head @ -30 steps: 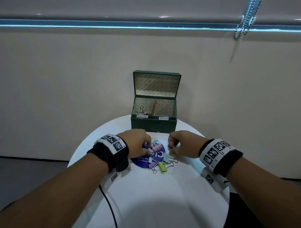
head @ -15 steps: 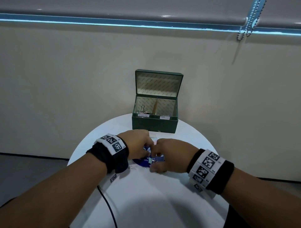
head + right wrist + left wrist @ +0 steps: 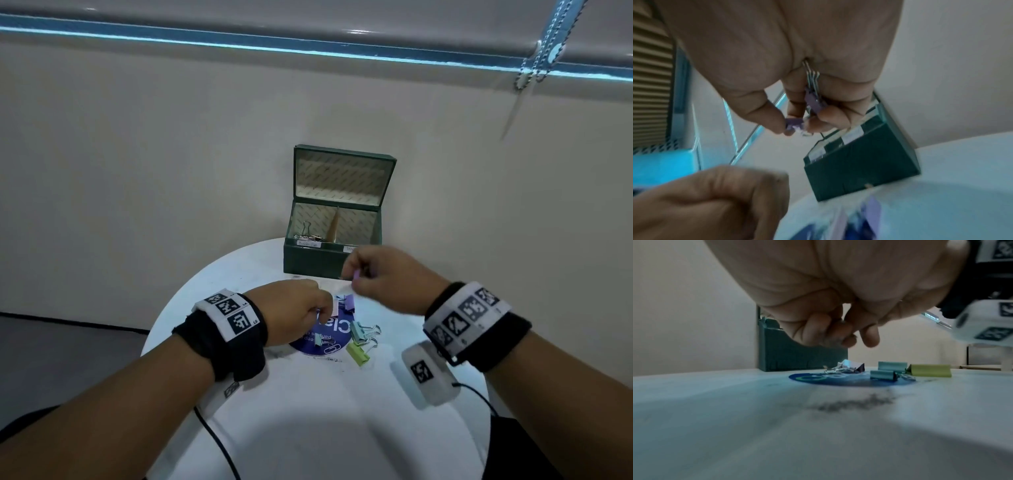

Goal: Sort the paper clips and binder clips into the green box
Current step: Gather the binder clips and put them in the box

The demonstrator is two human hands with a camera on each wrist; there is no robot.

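The green box stands open at the table's far side, with binder clips in its left compartment. My right hand hovers just in front of the box and pinches purple binder clips, their wire handles tucked against the palm. My left hand stays low over the pile with curled fingers; a pale pink clip shows at the fingertips. On the blue round sticker lie a purple clip, a teal clip, a green clip and a paper clip.
The round white table stands against a beige wall. A black cable runs off its near left edge. A blind's bead chain hangs at the upper right.
My right hand reached into the pile beside the left hand, then lifted up and back toward the box with purple clips. The left hand stayed over the pile.
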